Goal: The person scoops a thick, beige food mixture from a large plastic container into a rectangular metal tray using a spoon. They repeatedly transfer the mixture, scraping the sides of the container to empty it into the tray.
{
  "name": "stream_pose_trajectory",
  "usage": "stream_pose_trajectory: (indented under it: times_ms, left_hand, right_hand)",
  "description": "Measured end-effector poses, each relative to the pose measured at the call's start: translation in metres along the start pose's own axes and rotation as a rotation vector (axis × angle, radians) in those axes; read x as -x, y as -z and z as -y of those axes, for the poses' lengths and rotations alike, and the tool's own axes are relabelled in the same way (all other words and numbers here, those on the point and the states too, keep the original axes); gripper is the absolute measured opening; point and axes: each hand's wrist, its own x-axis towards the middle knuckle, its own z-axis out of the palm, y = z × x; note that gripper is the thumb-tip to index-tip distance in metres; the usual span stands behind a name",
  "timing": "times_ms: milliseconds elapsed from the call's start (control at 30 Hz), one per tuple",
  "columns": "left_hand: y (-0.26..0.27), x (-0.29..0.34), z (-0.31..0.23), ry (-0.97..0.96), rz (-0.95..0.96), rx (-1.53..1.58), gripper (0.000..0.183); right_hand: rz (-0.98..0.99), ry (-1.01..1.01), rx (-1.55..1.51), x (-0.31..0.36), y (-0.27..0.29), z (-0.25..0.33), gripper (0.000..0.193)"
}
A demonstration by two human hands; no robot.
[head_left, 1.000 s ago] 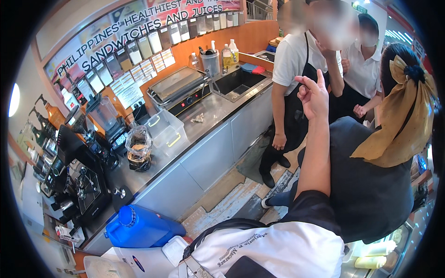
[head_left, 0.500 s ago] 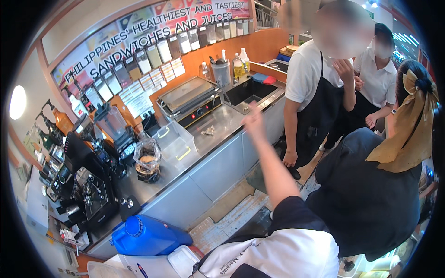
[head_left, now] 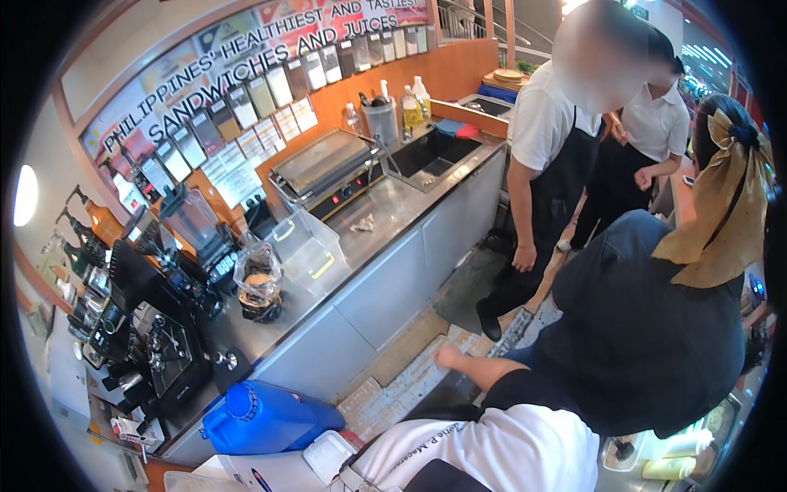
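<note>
My right hand (head_left: 447,357) is held low over the floor in front of me, the forearm bent and coming out of a black sleeve with a white shirt below it. Its fingers look curled into a loose fist, and I see nothing in them. The hand touches nothing and is nearest to the worn floor boards (head_left: 410,369) beside the counter fronts. My left hand is out of the picture. Across from me runs a steel counter (head_left: 393,215) with a contact grill (head_left: 328,176), a sink (head_left: 430,156), a clear plastic bin (head_left: 305,246) and a bagged jar (head_left: 259,283).
A blue jerrycan (head_left: 266,418) stands at lower left, behind a white container (head_left: 328,453). An espresso machine (head_left: 160,353) and a blender (head_left: 193,221) fill the counter's left end. Co-workers in a black apron (head_left: 566,164) and a dark shirt (head_left: 648,328) stand at right.
My right arm has dropped from its stretch toward the sink to a bent, low position, with the fingers now curled. The aproned co-worker has lowered a hand from the face and shifted a foot.
</note>
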Motion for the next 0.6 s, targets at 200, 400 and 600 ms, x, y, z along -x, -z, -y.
stream_pose_trajectory:
  times_ms: [200,400,600]
  left_hand:
    - [0.004,0.040,0.102,0.125,-0.036,0.049,0.056]
    - [-0.025,0.128,0.207,0.396,0.055,0.051,0.058]
    - [-0.062,0.197,0.247,0.391,0.043,0.377,0.060]
  right_hand:
    - [0.436,-0.135,0.079,0.080,-0.032,0.013,0.053]
    - [0.214,0.024,-0.043,0.106,-0.079,0.160,0.056]
    - [0.587,0.831,-0.485,0.107,-0.047,0.414,0.022]
